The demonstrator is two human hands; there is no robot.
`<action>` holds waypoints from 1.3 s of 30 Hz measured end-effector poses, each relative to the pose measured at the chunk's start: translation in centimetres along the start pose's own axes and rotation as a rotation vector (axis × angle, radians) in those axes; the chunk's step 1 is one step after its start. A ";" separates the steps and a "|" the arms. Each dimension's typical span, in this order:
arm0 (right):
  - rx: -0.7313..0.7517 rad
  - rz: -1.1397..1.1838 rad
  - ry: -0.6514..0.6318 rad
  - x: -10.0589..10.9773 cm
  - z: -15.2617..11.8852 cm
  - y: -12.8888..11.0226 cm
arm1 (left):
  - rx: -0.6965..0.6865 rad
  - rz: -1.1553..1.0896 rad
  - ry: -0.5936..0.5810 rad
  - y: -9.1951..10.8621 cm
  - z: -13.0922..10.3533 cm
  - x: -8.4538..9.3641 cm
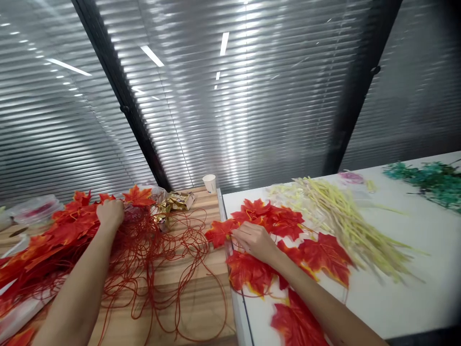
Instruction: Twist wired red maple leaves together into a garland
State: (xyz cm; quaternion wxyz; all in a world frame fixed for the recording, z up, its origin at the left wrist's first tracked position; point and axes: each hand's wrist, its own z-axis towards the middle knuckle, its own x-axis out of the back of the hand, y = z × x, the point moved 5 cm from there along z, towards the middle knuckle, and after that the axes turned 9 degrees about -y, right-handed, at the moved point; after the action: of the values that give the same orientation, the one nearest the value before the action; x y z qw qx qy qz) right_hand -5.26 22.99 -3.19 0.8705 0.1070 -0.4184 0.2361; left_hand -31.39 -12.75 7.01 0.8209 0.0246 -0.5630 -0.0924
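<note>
My left hand (110, 215) is closed at the top of a heap of red-orange artificial maple leaves (74, 226) on the left; what its fingers grip is hidden. A tangle of thin red cord (151, 259) spreads over the wood-grain table beside it. Over the seam between the two tables, my right hand (254, 239) pinches a red maple leaf (220, 232) by its inner edge. More red leaves (326, 254) lie around and under my right forearm on the white table.
Gold foil packets (180, 201) and a white paper cup (209, 183) stand toward the back. Yellow dried stalks (345, 221), a pink bundle (351, 178) and teal foliage (432, 180) lie on the white table (396, 307). A clear plastic container (36, 210) sits far left.
</note>
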 end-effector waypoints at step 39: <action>-0.068 0.014 0.028 -0.7 -0.5 1.2 | -0.372 -1.098 -0.376 23.2 -22.5 -5.9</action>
State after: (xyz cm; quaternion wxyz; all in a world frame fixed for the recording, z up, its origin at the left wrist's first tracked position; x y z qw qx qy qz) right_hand -5.87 23.97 -4.06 0.8776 0.0713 -0.4149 0.2293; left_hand -9.68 9.66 -3.24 0.5305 0.1507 -0.5778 -0.6016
